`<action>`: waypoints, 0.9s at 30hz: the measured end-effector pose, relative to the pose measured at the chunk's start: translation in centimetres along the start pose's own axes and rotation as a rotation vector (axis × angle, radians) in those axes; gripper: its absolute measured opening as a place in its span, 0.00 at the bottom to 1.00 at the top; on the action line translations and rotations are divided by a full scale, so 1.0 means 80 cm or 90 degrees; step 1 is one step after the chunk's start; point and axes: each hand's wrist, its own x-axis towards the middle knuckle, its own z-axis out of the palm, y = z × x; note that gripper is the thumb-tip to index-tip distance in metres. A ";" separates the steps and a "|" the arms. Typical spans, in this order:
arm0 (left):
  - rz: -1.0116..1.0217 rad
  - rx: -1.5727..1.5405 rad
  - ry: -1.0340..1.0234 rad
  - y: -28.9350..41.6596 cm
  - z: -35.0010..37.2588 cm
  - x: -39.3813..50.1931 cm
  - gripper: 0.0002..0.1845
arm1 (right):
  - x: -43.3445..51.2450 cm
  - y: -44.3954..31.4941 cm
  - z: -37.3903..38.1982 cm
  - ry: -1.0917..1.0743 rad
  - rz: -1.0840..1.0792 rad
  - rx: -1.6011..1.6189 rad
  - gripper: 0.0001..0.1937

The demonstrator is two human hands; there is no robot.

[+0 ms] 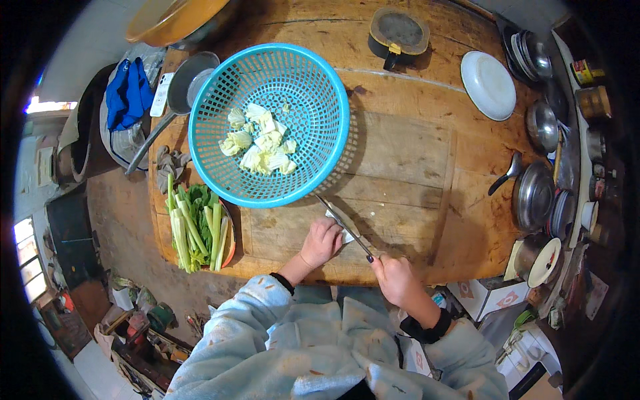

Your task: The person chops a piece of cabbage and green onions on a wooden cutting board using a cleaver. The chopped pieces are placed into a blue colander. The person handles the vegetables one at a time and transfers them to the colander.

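My right hand [400,281] grips the handle of a kitchen knife [345,222], its blade slanting up and left, seen nearly edge-on. Beside the blade, my left hand [321,242] holds a white piece of cabbage [347,237] down on the wooden cutting board [395,150] with curled fingers. The knife hides part of the piece. Just beyond my hands stands a turquoise plastic colander [344,135], with chopped napa cabbage [269,142] lying in its bottom. A few tiny white scraps [373,213] are on the board right of the blade.
Celery [192,232] lies on an orange-rimmed dish at left. Near the colander are a saucepan [177,90], a phone [162,95] and a grey cloth [170,162]. A lidded black container [399,32], white plate [488,86], spoon [506,172] and metal lid [534,195] sit farther right.
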 end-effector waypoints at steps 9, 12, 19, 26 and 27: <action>0.018 0.017 0.023 0.001 0.003 -0.004 0.17 | 0.013 0.015 0.046 0.081 -0.018 -0.030 0.17; 0.011 0.020 0.041 0.001 -0.001 -0.006 0.17 | 0.019 0.023 0.068 0.116 -0.041 -0.024 0.16; 0.008 0.067 -0.004 0.024 -0.027 -0.005 0.18 | 0.015 0.039 0.063 0.188 -0.074 0.109 0.15; -0.030 0.087 -0.039 0.043 -0.038 -0.007 0.18 | -0.047 0.009 0.044 0.179 -0.074 -0.028 0.16; -0.040 0.084 -0.065 0.043 -0.038 -0.006 0.17 | -0.051 0.004 0.045 0.175 -0.079 -0.038 0.16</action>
